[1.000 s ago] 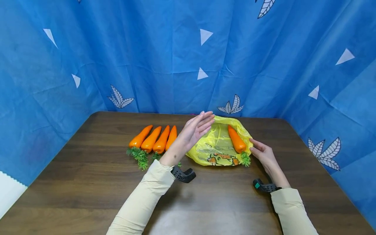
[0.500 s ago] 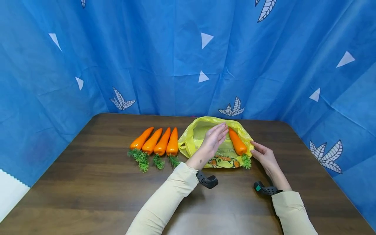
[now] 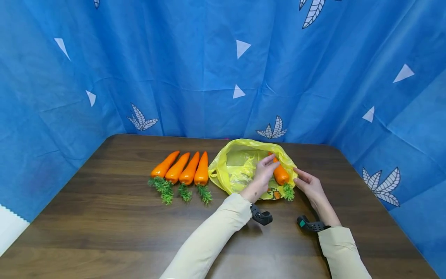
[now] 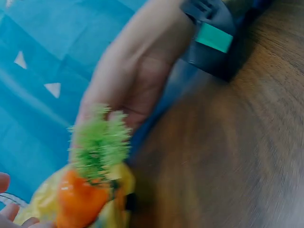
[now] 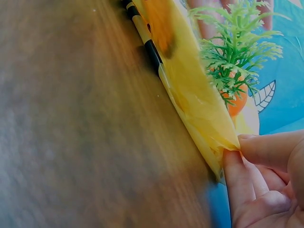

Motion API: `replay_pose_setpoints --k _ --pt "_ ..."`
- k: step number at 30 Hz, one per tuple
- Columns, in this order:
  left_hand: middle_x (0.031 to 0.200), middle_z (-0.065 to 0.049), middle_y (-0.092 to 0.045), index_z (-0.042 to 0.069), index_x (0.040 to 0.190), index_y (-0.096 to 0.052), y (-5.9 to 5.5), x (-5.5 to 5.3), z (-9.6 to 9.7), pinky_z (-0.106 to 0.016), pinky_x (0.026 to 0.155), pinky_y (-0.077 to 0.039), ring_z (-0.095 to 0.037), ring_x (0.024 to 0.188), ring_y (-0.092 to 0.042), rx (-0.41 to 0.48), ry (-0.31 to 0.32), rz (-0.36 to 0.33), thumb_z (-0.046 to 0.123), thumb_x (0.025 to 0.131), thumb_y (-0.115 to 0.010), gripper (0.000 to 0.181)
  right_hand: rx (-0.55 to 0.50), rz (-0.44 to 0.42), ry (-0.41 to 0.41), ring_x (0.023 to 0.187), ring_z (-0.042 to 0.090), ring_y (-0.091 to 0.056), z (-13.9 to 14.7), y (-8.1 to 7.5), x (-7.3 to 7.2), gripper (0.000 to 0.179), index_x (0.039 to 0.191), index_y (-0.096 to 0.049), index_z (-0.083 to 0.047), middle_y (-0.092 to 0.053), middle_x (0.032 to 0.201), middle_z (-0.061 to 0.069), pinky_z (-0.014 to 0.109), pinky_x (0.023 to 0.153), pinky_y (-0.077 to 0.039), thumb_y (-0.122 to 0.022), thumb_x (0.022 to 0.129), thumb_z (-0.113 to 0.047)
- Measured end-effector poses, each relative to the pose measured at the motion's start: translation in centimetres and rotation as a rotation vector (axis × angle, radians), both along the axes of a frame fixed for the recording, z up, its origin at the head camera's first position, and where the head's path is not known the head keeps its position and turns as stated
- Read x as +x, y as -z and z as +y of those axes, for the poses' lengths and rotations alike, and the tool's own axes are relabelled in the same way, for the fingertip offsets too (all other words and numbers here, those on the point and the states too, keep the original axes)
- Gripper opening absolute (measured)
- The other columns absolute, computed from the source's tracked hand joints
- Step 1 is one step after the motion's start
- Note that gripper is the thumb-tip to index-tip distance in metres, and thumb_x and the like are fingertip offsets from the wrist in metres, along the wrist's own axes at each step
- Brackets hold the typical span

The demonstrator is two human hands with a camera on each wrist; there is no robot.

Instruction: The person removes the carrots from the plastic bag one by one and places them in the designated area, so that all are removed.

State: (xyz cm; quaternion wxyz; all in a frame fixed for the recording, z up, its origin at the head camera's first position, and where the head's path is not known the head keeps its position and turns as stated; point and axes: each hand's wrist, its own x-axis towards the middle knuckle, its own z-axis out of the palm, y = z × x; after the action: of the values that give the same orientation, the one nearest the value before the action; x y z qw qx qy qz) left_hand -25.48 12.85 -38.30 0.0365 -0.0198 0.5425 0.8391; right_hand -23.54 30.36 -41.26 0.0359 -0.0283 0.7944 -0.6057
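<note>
A yellow plastic bag (image 3: 220,164) lies with its mouth spread towards me. Inside its right side rests an orange carrot (image 3: 281,176), its leafy green top (image 3: 288,192) poking out at the front edge. My left hand (image 3: 261,177) reaches over the bag's mouth, fingers extended beside the carrot's left side and partly covering it in the head view. In the left wrist view, only some fingers (image 4: 9,211) show, left of the carrot (image 4: 78,202). Between thumb and forefinger, my right hand (image 3: 311,189) pinches the bag's right edge, clearly seen in the right wrist view.
Left of the bag, several more carrots (image 3: 189,170) lie in a row on the brown wooden table (image 3: 104,217), green tops towards me. A blue patterned curtain (image 3: 195,69) hangs behind and along both sides.
My left hand has moved right, from above the bag's left part to beside the carrot in it. The bag's left side has come into view. My right hand keeps its pinch.
</note>
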Motion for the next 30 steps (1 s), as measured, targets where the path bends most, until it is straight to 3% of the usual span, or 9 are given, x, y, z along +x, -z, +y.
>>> replay_pose_setpoints --k 6,12,16,21,30 --pt "0.133 -0.011 -0.049 0.004 0.13 -0.054 1.8 0.0 2.1 -0.036 0.095 -0.042 -0.027 0.121 -0.045 -0.112 -0.066 -0.005 0.004 0.085 -0.066 0.046 0.015 -0.005 0.003 0.13 0.033 -0.031 0.1 -0.2 0.0 0.052 0.145 -0.03 0.001 -0.025 0.148 0.021 0.02 0.092 -0.039 -0.049 0.098 -0.012" --pt "0.136 -0.01 -0.046 0.003 0.138 -0.045 2.9 0.4 3.0 -0.035 0.095 -0.041 -0.026 0.12 -0.045 -0.282 -0.113 0.054 0.001 0.078 -0.072 0.066 0.002 -0.02 0.007 0.129 0.033 -0.032 0.0 -0.2 0.2 0.051 0.145 -0.03 0.0 -0.025 0.148 0.02 0.018 0.09 -0.039 -0.048 0.098 -0.01" --pt "0.14 -0.01 -0.041 0.003 0.141 -0.04 3.1 0.4 3.1 -0.035 0.1 -0.035 -0.025 0.126 -0.039 -0.387 -0.129 0.092 0.003 0.077 -0.075 0.073 -0.021 -0.018 0.005 0.129 0.033 -0.031 -0.2 -0.3 0.1 0.051 0.145 -0.03 0.001 -0.025 0.148 0.021 0.019 0.091 -0.039 -0.049 0.098 -0.009" --pt "0.144 -0.011 -0.035 0.005 0.144 -0.035 3.0 0.4 3.2 -0.036 0.103 -0.032 -0.026 0.129 -0.035 -0.525 -0.099 0.109 0.01 0.074 -0.079 0.082 -0.034 -0.021 0.021 0.13 0.032 -0.031 -0.2 -0.3 0.0 0.051 0.144 -0.031 0.001 -0.026 0.147 0.02 0.019 0.09 -0.039 -0.05 0.097 -0.007" --pt "0.137 -0.01 -0.045 0.004 0.142 -0.039 2.9 0.5 3.3 -0.035 0.099 -0.037 -0.025 0.121 -0.044 -0.588 -0.119 0.083 0.009 0.077 -0.076 0.075 -0.019 -0.025 0.018 0.128 0.032 -0.033 -0.3 -0.1 -0.2 0.05 0.144 -0.032 0.001 -0.028 0.147 0.02 0.017 0.089 -0.04 -0.049 0.098 -0.008"
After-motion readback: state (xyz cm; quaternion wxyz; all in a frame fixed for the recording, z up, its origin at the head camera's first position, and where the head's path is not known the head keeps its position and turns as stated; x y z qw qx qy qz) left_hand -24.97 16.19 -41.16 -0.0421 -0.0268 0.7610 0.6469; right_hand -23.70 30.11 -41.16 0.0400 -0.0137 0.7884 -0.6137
